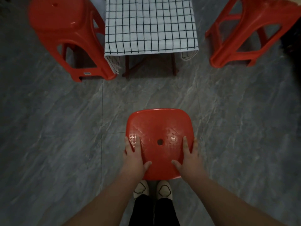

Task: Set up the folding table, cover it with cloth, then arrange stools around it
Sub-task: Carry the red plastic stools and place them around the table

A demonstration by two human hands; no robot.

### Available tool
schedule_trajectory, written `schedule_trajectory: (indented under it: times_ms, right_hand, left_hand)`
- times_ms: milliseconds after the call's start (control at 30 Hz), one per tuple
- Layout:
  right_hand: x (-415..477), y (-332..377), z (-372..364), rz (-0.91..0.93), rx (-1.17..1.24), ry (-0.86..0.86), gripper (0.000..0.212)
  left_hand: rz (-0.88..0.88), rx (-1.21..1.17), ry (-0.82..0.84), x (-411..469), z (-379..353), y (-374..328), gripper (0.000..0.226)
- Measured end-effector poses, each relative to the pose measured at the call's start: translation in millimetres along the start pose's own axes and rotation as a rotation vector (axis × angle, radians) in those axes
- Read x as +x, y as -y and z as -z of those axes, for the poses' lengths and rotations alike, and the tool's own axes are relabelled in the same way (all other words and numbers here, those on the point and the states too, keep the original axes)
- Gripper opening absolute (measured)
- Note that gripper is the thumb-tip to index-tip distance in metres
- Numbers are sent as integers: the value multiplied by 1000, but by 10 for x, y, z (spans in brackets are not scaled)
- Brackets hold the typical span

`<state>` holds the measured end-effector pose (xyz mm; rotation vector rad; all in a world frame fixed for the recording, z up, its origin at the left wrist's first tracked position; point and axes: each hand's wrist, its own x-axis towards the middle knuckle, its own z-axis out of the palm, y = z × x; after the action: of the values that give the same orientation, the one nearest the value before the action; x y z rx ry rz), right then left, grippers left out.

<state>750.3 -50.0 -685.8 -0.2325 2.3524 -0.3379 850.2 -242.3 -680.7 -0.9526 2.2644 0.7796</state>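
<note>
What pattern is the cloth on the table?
The cloth is white with a thin black grid; the head view shows it best.

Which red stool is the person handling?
The nearest stool, left hand and right hand on its seat; the left stool and right stool flank the table, untouched.
</note>
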Motion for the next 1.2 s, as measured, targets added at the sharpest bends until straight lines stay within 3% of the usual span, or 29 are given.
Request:
schedule_trajectory:
  times_ms: [233, 333, 467, 600, 767, 967, 1200]
  right_hand:
    - [-272, -90, -108, -23, -49, 52, 112]
    - [-276, -73, -8, -27, -86, 123, 108]
    - [-390, 37, 505, -34, -75, 194, 76]
    - [-918, 260, 1240, -2, -167, 146, 51]
    - [-1805, 708, 2090, 159, -118, -23, 43]
    - [-2722, 1165, 2811, 386, 29, -259, 59]
    - [-3289, 1832, 3231, 699, -153, -394, 65]
  left_hand:
    - [24, 24, 3, -239, -227, 132, 119]
    - [41, -9, 34, -238, -177, 131, 111]
    - [31, -19, 91, -387, 183, 94, 82]
    - [13, -43, 63, -981, 843, -1, 64]
    - [-3, -49, -110, -2000, 1862, -222, 61]
    - [-31, -75, -420, -3144, 2801, -249, 60]
    - [20, 76, -631, -3772, 3234, -75, 84]
